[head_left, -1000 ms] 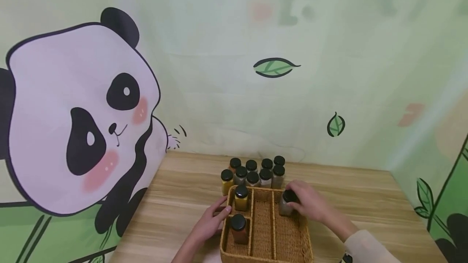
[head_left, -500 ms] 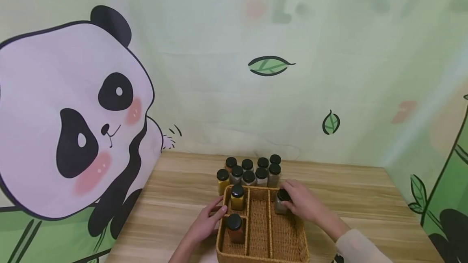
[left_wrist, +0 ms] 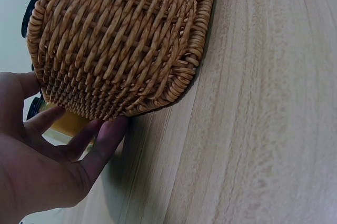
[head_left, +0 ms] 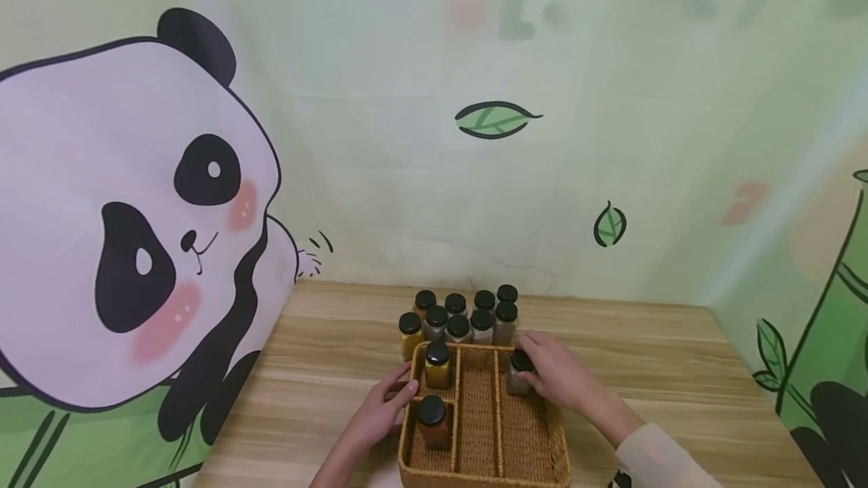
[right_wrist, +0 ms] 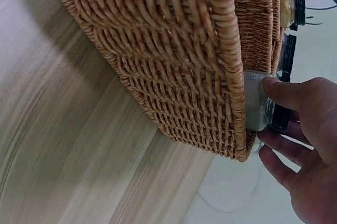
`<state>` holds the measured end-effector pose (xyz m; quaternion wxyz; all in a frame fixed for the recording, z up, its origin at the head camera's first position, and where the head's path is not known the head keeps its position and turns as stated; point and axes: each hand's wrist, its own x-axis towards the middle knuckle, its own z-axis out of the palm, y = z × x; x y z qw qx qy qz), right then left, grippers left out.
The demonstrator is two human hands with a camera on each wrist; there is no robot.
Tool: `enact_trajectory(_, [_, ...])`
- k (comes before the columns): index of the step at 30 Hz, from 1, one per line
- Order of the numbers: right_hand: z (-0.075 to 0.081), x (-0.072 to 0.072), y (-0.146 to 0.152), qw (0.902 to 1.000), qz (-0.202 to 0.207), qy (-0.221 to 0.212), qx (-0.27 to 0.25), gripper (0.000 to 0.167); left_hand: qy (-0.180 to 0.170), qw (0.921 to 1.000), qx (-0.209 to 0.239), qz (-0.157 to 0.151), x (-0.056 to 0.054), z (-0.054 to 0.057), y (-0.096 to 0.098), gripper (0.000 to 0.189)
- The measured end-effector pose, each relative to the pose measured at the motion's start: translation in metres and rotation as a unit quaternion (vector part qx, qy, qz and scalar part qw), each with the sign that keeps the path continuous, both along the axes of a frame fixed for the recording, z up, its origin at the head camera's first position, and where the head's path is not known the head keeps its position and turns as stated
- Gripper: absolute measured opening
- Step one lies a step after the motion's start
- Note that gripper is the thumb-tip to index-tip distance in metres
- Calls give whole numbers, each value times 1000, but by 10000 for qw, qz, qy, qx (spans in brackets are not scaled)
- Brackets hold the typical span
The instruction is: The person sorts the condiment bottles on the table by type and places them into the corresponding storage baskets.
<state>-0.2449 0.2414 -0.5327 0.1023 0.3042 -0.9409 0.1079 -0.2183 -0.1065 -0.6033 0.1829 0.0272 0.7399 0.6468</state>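
In the head view my right hand (head_left: 559, 375) holds a black-lidded glass spice jar (head_left: 515, 381) near its top. The jar, with greyish contents, stands in the back of the right compartment of a wicker basket (head_left: 499, 413). The right wrist view has the thumb on the jar's glass (right_wrist: 255, 100) and the fingers behind its lid. My left hand (head_left: 380, 409) grips the basket's back left corner, thumb at the rim and fingers round the outer wall (left_wrist: 121, 39). In the left column sit a yellow jar (head_left: 437, 371) and, nearer, a reddish-brown jar (head_left: 434, 428).
Several more black-lidded jars (head_left: 481, 328) stand in two rows right behind the basket, a yellow one (head_left: 410, 341) at their left end. They rest on a wood-grain table (head_left: 339, 352), with a printed panda backdrop (head_left: 380, 194) at its far edge.
The head view has swung a little to the right, so everything sits further left in it. My right hand stays on the jar, which stands slightly lower in the compartment; the left hand keeps its hold.
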Motion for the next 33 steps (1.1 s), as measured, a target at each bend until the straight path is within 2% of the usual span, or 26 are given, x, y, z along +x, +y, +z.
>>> enact_trajectory(12, [0,-3,-2,9999,21,44,-112,38,-30,10000,58,-20,-2,-1,-2,74])
enact_trajectory(23, [0,-2,0,9997,92,141,-152,39,31,10000,18,-3,0,4,-1,70])
enact_trajectory(33, [0,0,1,9998,93,97,-171,38,61,10000,8,-4,-2,-1,0,69])
